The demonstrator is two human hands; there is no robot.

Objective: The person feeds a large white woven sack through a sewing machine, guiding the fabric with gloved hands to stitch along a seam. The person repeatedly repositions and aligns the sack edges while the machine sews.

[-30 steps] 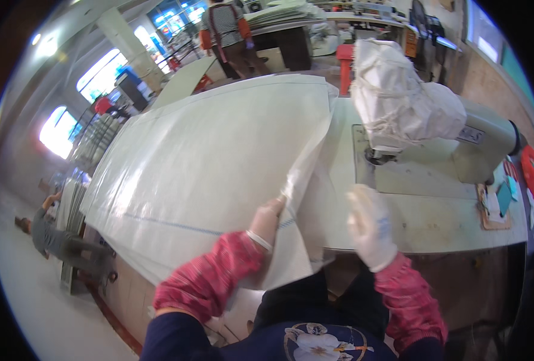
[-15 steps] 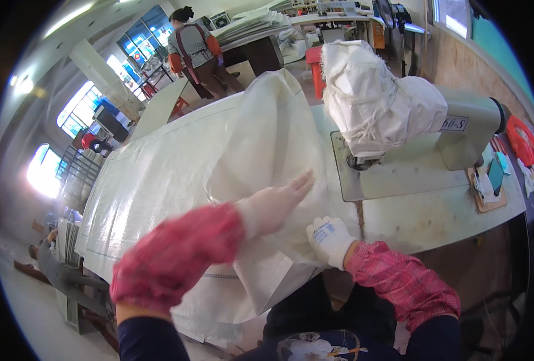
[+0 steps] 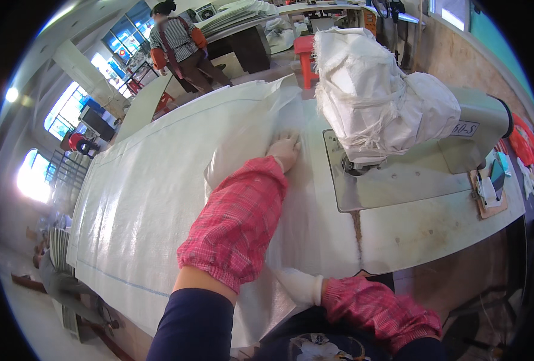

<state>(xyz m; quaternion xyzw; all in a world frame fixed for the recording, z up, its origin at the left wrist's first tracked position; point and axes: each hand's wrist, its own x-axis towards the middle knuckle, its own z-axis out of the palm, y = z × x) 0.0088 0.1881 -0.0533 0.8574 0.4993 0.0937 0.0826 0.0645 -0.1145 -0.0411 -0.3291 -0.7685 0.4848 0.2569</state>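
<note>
A white, slightly see-through woven plastic sheet (image 3: 140,180) covers the left and middle of the table in layers, its near edge hanging toward me. My left hand (image 3: 285,150), in a white glove, is pressed flat on the upper layer with fingers stretched out, left of the sewing machine. At the sheet's near edge, close to my body, my right hand (image 3: 301,286) is closed on the sheet; its fingertips are partly hidden in the plastic. The sewing machine (image 3: 474,126) stands right of the sheet, its head wrapped in white frayed cloth (image 3: 363,96).
A clipboard (image 3: 486,195) with small items lies on the table's right end, near a red bag (image 3: 522,141). Beyond the table are a red stool (image 3: 306,57), a standing person (image 3: 179,48) and stacked sheets (image 3: 237,18). Another person (image 3: 65,283) is at the lower left.
My left hand has moved away from me and come down flat on the sheet. My right hand has drawn back toward my body along the sheet's edge, and the upper layer lies flatter.
</note>
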